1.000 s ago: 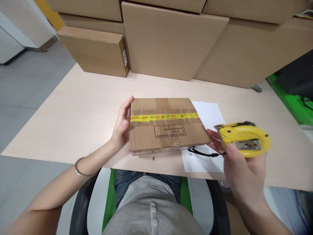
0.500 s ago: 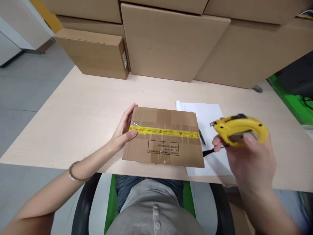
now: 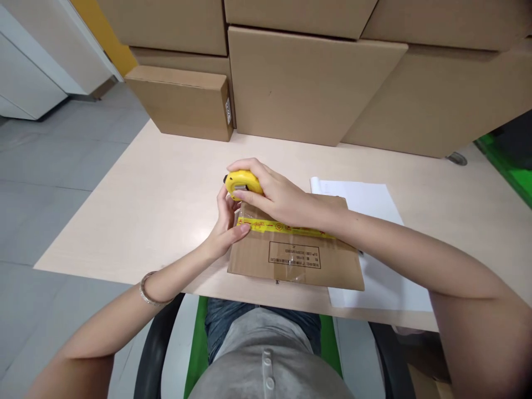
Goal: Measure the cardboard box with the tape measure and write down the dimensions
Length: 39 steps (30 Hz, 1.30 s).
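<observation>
A flat brown cardboard box (image 3: 253,260) with yellow printed tape (image 3: 266,226) across its top is in front of me, partly over the paper. My left hand (image 3: 229,227) grips its left edge, thumb on the end of the tape and fingers round the side. Closed round a yellow utility knife (image 3: 247,182), my right hand (image 3: 272,191) has crossed over the box to its far left corner, just above the left fingers. The knife's blade end is hard to make out, and I cannot tell whether it touches the cardboard. The right forearm hides part of the tape and the box's far side.
White paper sheets (image 3: 374,277) lie under and right of the box. A smaller carton (image 3: 187,105) and large stacked cartons (image 3: 307,83) stand along the back of the pale desk (image 3: 124,205). A metal desk fitting (image 3: 457,159) shows at the back right.
My right hand has carried the utility knife leftward from over the paper to the box's far left corner. My left hand keeps its grip on the box. The view has shifted slightly.
</observation>
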Available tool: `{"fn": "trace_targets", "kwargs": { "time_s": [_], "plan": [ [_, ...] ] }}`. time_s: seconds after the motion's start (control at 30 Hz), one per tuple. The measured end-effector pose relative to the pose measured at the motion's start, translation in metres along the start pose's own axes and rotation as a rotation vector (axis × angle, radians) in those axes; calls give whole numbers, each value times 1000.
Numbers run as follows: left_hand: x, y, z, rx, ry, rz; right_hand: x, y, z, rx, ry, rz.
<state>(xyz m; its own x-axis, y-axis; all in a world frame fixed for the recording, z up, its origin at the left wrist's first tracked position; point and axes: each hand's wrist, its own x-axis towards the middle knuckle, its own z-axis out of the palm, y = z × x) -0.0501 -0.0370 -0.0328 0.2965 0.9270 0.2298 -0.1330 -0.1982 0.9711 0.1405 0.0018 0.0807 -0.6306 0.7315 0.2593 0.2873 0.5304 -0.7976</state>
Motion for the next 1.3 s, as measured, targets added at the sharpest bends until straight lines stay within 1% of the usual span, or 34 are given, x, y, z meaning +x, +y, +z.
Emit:
{"fn": "trace_targets", "kwargs": {
  "time_s": [0.1, 0.23, 0.33, 0.5, 0.6, 0.67, 0.77, 0.97, 1.2, 1.3],
  "plan": [
    [-1, 2, -1, 35, 14, -5, -10, -1, -9, -61, -8, -7],
    [-3, 2, -3, 102, -12, 71, -39, 4, -29, -77, 63, 46],
    [-2, -3, -6, 195, -42, 147, -71, 14, -49, -77, 172, 101],
    [2, -16, -10, 247, -22, 283, -140, 36, -83, -130, 403, 169],
    [3, -17, -10, 258, -40, 300, -172, 49, -92, -146, 510, 209],
    [3, -15, -11, 258, -49, 290, -184, 55, -93, -139, 542, 218],
    [2, -12, -11, 253, -57, 271, -189, 60, -89, -124, 552, 204],
    [2, -11, -12, 253, -62, 270, -183, 59, -87, -157, 568, 161],
    [1, -10, -13, 251, -53, 251, -184, 59, -95, -182, 510, 226],
    [0, -12, -13, 237, -60, 238, -186, 52, -101, -152, 472, 250]
  ]
}}
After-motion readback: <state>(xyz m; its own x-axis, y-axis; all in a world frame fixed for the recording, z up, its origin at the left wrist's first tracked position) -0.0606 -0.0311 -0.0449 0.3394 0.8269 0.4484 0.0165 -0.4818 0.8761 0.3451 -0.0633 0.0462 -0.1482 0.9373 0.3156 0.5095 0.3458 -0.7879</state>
